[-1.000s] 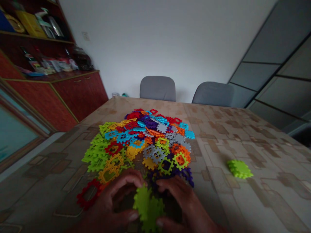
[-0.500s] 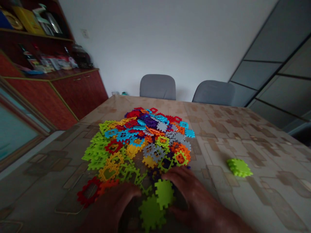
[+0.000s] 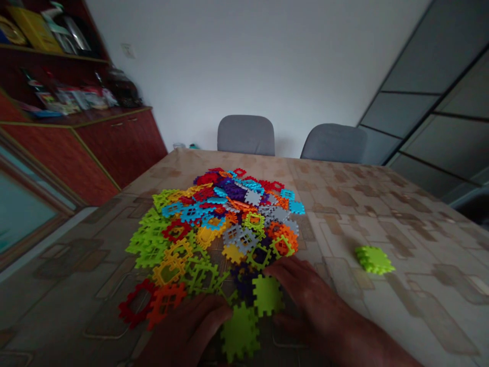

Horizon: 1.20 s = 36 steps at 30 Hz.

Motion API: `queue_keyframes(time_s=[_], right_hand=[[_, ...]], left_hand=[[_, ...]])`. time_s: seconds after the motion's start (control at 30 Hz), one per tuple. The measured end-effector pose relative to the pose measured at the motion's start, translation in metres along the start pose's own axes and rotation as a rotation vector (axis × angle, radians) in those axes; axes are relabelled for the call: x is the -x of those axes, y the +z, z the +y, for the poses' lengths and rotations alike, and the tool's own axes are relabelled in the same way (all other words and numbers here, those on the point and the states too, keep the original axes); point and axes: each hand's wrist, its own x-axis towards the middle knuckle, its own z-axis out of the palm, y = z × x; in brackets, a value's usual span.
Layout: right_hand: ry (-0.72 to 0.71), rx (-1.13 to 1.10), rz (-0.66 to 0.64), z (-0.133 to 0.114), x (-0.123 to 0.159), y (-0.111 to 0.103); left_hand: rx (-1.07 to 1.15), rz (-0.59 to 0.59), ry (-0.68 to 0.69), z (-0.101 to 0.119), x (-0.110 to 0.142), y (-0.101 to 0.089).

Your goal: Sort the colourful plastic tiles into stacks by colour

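Note:
My left hand (image 3: 194, 323) is low in the head view, fingers bent together, tips at the upper left edge of a solid green notched interlocking tile (image 3: 240, 334). My right hand (image 3: 300, 285) curls around a second solid green tile (image 3: 267, 294), forefinger above its top edge and thumb below, partly in shadow. The two tiles lie close side by side, the right one a little higher. Just beyond the hands spreads a heap of interlocking tiles (image 3: 234, 239) in several colours, many with window cut-outs.
A small stack of green tiles (image 3: 374, 260) stands apart on the patterned tablecloth (image 3: 340, 316) at the right. Red (image 3: 137, 304) and orange (image 3: 166, 303) frame tiles lie beside my left hand. Two grey chairs (image 3: 246, 135) stand behind the table; a red-brown cabinet (image 3: 118, 140) is at the left.
The two green tiles overlapped before; the right one has shifted right and up with my right hand, away from the other. My left hand has moved in against the left tile.

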Motion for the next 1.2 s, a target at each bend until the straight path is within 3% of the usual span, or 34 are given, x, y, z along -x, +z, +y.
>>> queue_keyframes(time_s=[0.2,0.43,0.63,0.8,1.2], right_hand=[[0.022,0.001,-0.025,-0.001,0.001,0.000],[-0.034,0.070,-0.108,-0.015,-0.002,0.030],[-0.205,0.212,0.030,-0.015,-0.005,0.050],[-0.264,0.307,0.123,-0.014,-0.009,0.063],[-0.300,0.416,0.034,-0.024,-0.029,0.077]], left_hand=[[0.057,-0.025,0.005,0.001,-0.006,0.001],[0.051,-0.036,-0.135,-0.014,0.003,0.000],[0.086,0.006,-0.197,-0.022,-0.001,-0.002],[0.112,-0.027,-0.230,-0.022,0.001,0.002],[0.195,-0.002,-0.261,-0.018,-0.006,0.004]])
